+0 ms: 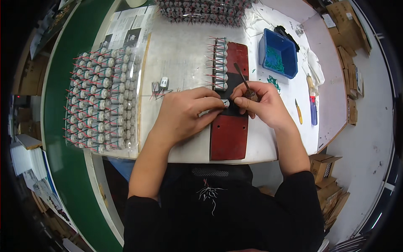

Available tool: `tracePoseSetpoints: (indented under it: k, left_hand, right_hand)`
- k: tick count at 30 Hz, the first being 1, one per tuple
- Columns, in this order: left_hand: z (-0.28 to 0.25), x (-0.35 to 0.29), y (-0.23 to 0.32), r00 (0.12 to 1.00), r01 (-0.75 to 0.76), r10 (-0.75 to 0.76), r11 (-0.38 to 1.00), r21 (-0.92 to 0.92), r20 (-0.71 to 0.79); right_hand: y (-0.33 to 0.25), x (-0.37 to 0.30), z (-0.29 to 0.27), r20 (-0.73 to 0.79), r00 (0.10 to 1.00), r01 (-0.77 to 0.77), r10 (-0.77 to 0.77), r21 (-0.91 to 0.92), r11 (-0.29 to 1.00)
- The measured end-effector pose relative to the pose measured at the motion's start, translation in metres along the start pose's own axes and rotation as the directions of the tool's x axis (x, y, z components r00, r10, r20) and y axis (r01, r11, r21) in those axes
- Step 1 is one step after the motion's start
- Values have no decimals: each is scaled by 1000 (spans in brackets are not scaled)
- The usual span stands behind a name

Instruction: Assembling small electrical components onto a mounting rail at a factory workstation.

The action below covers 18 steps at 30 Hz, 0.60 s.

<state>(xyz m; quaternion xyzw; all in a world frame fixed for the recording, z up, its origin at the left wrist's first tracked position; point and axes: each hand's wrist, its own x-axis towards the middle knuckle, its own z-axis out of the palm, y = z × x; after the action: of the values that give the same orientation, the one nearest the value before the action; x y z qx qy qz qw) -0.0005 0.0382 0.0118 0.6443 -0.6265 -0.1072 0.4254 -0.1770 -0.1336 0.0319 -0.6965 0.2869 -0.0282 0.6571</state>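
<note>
My left hand [187, 110] has its thumb and fingers pinched on a small silver motor [226, 103] over the black middle of a red board [228, 138]. Just to the right, my right hand [262, 103] is closed around the brown handle of a thin tool [250, 95]. That tool's dark metal shaft slants up and to the left, away from me. The undersides of the right fingers are partly hidden. Directly beyond my hands, a row of small motors [220, 63] with red and green wires stands along the board's left edge.
Packed motors with wires [98, 101] fill a plastic tray at left; loose motors [163, 82] lie nearer. A blue bin [289, 71] holds small green pieces. A yellow-handled blade [298, 111] and a red-and-blue screwdriver [313, 110] lie at right. More motors [201, 12] sit at the back.
</note>
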Motion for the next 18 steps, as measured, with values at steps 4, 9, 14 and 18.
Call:
tracePoseSetpoints:
  k: [4,9,14,18]
  left_hand:
    - [2,1,1,1000,23,-23,1000,-16,8]
    - [4,-1,-3,999,49,-49,998,-45,-1]
    - [3,-2,-3,996,92,-91,990,-104,11]
    - [4,-1,-3,994,107,-106,986,-131,18]
  right_hand:
    - [3,1,3,27,998,58,-58,21,998]
    - [-3,1,8,11,1000,0,-1,18,1000]
    - [0,2,15,-36,999,26,-27,-26,999]
    - [0,3,19,-66,997,36,-38,-43,998]
